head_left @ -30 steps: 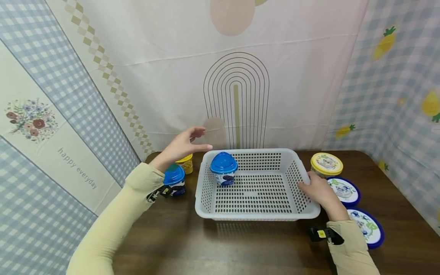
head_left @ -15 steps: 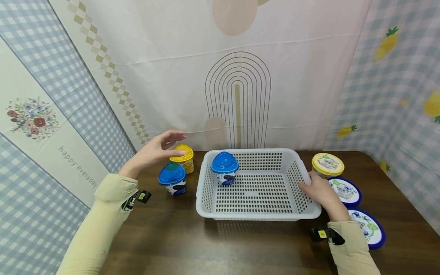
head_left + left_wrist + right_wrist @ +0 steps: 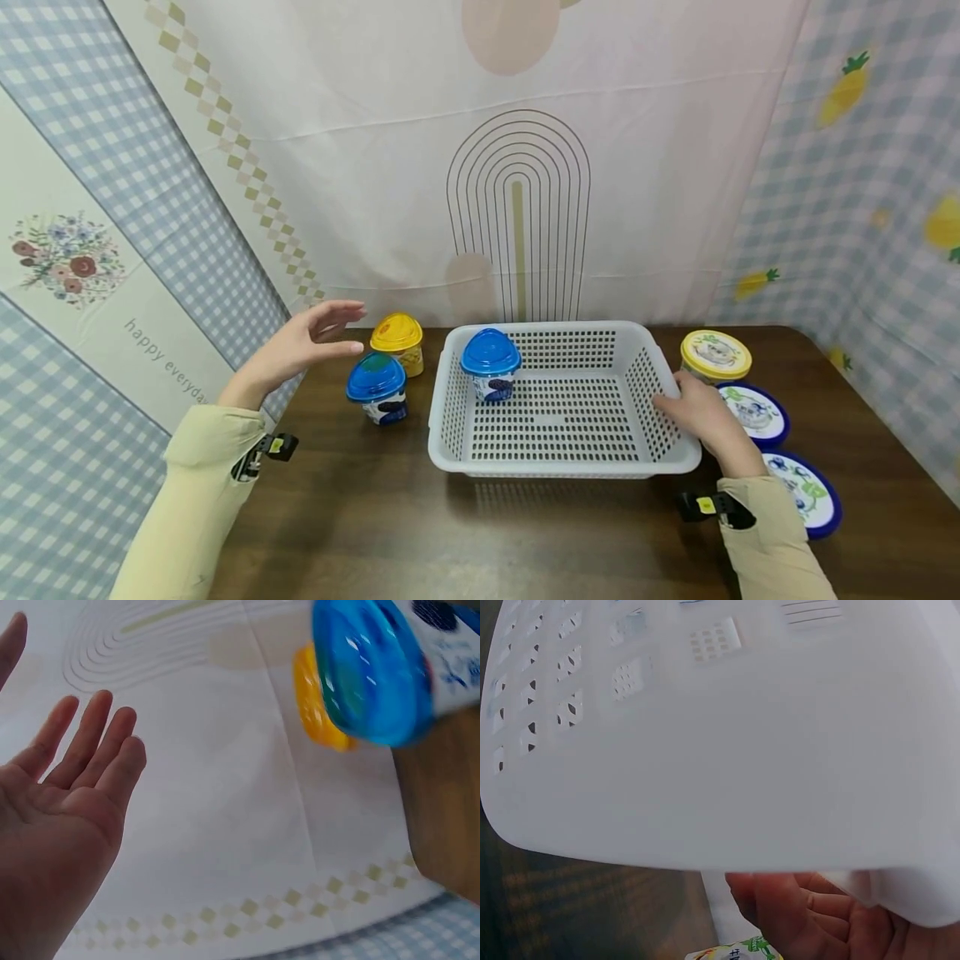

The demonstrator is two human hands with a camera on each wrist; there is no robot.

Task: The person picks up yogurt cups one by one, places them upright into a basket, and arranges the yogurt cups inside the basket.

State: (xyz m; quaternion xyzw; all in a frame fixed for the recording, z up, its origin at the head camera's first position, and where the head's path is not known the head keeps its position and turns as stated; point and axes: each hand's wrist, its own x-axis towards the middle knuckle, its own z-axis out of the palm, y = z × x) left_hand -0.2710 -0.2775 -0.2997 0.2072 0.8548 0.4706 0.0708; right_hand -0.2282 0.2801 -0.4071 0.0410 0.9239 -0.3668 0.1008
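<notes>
A white plastic basket (image 3: 555, 471) with slotted walls stands on the table, and a blue-lidded cup (image 3: 491, 364) sits upright in its left end. My right hand (image 3: 703, 417) grips the basket's right rim; the fingers (image 3: 829, 907) curl beneath that rim in the right wrist view. Left of the basket, a second blue-lidded cup (image 3: 377, 387) stands in front of a yellow-lidded cup (image 3: 399, 336). My left hand (image 3: 296, 342) hovers to the left of these two, thumb and fingers spread apart, holding nothing. Its open palm shows in the left wrist view.
Beside my right arm lie a yellow-lidded round tub (image 3: 715, 357) and two blue-rimmed white lids or tubs, one farther back (image 3: 753, 412) and one nearer (image 3: 806, 493), partly covered by the arm. A fabric backdrop (image 3: 390, 167) closes off the table's back.
My left hand has moved left and slightly down, away from the basket and past the two cups outside it. The right hand keeps its hold on the rim.
</notes>
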